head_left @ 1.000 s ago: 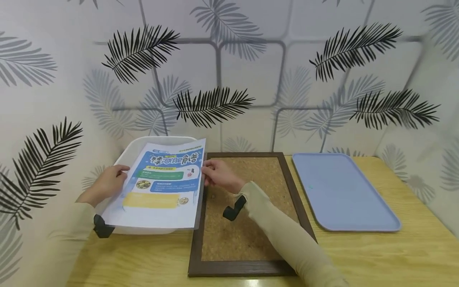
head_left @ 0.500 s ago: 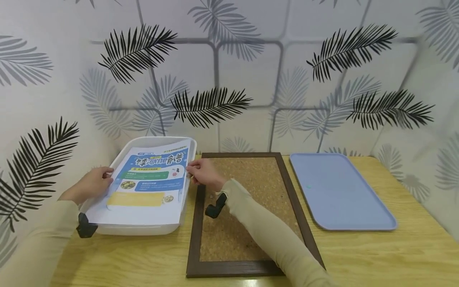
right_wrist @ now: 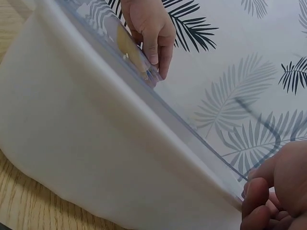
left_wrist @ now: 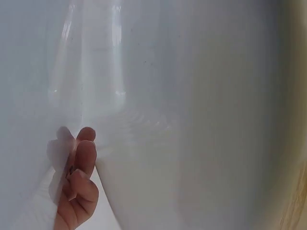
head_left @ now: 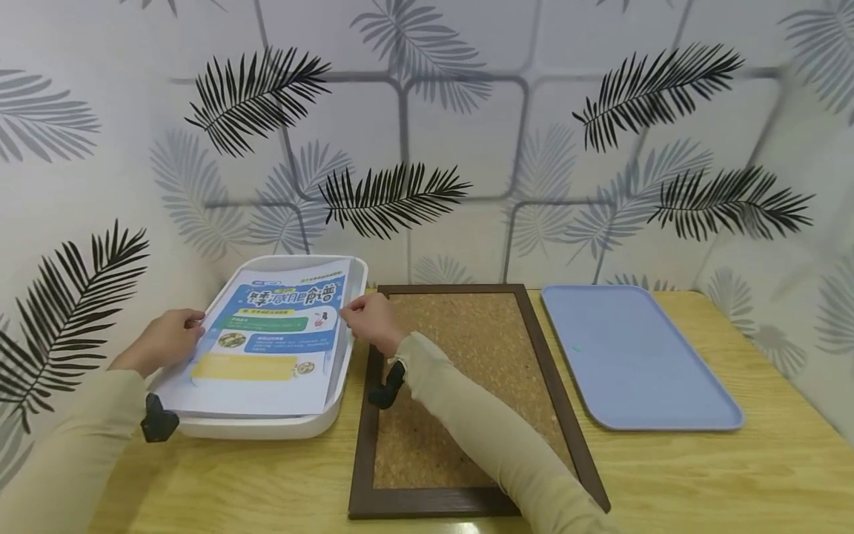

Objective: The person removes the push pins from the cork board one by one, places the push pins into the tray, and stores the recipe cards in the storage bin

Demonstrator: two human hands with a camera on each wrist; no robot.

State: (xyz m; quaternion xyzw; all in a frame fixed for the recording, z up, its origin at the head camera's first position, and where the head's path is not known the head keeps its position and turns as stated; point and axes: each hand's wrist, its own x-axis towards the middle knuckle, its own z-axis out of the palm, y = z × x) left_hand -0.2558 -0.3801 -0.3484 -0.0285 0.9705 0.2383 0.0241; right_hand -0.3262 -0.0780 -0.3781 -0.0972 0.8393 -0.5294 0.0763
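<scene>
A printed sheet with blue, green and yellow panels lies face up over the white plastic tub at the left. Clear plastic film shows along the sheet's edge in the right wrist view. My left hand pinches the left edge; the left wrist view shows thumb and fingers meeting across it. On the opposite edge, my right hand pinches the sheet beside the tub's right rim. The right wrist view has the right hand at the corner and the left hand across the tub. The tub's inside is mostly hidden.
A cork board in a brown frame lies in the middle of the wooden table, under my right forearm. To its right is a shallow blue tray. A leaf-patterned wall stands behind.
Both hands have moved left with the printed sheet, shifting it from partly over the cork board's edge to within the tub's outline. Its right edge now lies inside the tub's right rim.
</scene>
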